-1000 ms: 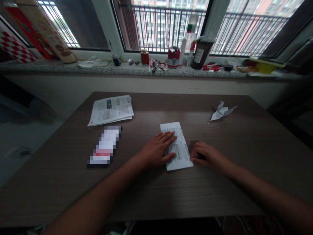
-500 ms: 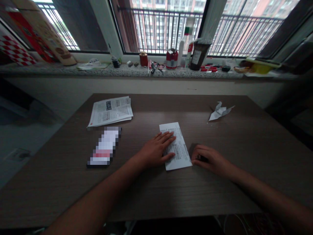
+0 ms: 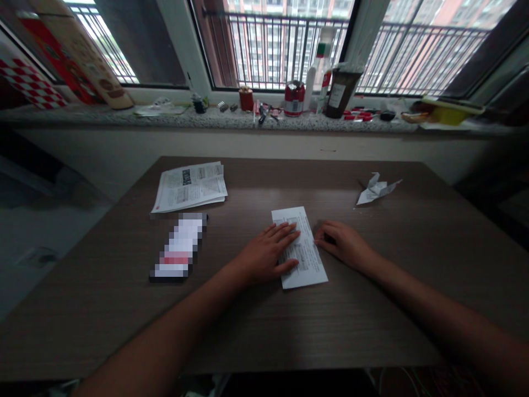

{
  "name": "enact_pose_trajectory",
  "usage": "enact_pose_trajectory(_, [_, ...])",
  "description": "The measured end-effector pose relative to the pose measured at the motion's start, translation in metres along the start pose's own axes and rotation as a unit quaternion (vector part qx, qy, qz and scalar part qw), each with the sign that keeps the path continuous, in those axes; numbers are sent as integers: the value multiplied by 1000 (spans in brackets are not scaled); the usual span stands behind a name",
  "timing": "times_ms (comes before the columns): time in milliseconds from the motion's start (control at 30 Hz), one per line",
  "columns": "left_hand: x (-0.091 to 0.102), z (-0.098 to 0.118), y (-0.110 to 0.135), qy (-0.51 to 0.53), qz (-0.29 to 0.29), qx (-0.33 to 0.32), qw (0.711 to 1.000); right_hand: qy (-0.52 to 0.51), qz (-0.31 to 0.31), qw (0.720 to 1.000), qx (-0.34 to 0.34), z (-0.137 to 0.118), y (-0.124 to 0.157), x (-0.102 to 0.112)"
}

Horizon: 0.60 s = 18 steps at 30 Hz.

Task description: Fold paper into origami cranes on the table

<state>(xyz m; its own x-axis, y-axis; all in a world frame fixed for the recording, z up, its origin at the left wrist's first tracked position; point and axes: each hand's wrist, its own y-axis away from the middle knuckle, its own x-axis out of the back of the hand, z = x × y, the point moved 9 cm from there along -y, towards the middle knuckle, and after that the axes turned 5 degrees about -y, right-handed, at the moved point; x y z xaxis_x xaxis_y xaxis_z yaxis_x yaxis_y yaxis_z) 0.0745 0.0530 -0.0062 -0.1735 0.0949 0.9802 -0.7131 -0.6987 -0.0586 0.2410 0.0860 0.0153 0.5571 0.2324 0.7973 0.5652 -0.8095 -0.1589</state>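
Note:
A folded sheet of printed paper (image 3: 311, 263) lies on the brown table in front of me. My left hand (image 3: 270, 251) rests flat across its left part, fingers spread and palm down. At the paper's right edge is my right hand (image 3: 345, 242), its fingers curled and the thumb and fingertips pinched at that edge. How much paper sits between those fingertips is too small to see clearly.
A folded newspaper (image 3: 190, 187) and a phone (image 3: 178, 248) with a blurred screen lie to the left. A paper crane (image 3: 376, 190) stands at the back right. Beyond the table, the windowsill (image 3: 231, 122) holds a red can (image 3: 294, 99), bottles and small items.
My right hand has moved away from me along the paper's right edge, from near its lower corner to about midway up. The left hand stays on the paper. The view has shifted slightly.

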Motion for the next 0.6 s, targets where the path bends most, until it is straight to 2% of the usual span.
enact_pose_trajectory(600, [3,2,0,4,-2,4,1000,51,69,996,-3,44,-94,10])
